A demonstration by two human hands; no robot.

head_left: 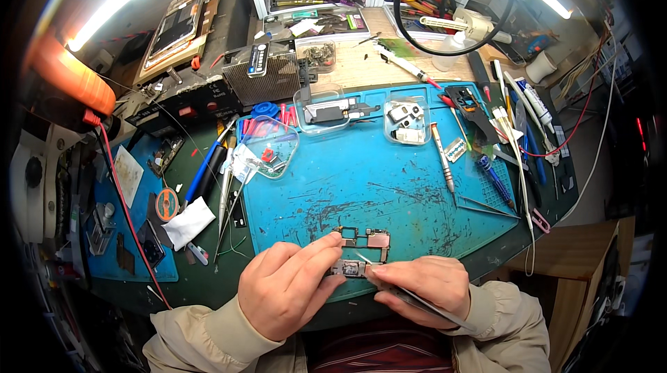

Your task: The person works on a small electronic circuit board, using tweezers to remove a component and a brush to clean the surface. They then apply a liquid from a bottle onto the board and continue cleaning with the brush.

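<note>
My left hand (281, 289) pinches the left edge of a small phone circuit board (379, 239) with cut-outs, a pinkish metal patch and a silvery lower section. The board is close to the front edge of the scratched blue work mat (313, 196). A pair of metal tweezers (432, 307) is gripped in my right hand (434, 283), fingers closed round it. Its thin tip reaches the lower part of the board; whether it touches a component is too small to tell. Part of the board's left side is covered by my left fingers.
Clear plastic boxes with small parts, one a parts box (407, 138), line the mat's far side. A screwdriver (442, 158) and another pair of tweezers (486, 207) lie right. On the left are a white tissue (191, 223), a solder reel (167, 204) and an overhanging orange tool (73, 81).
</note>
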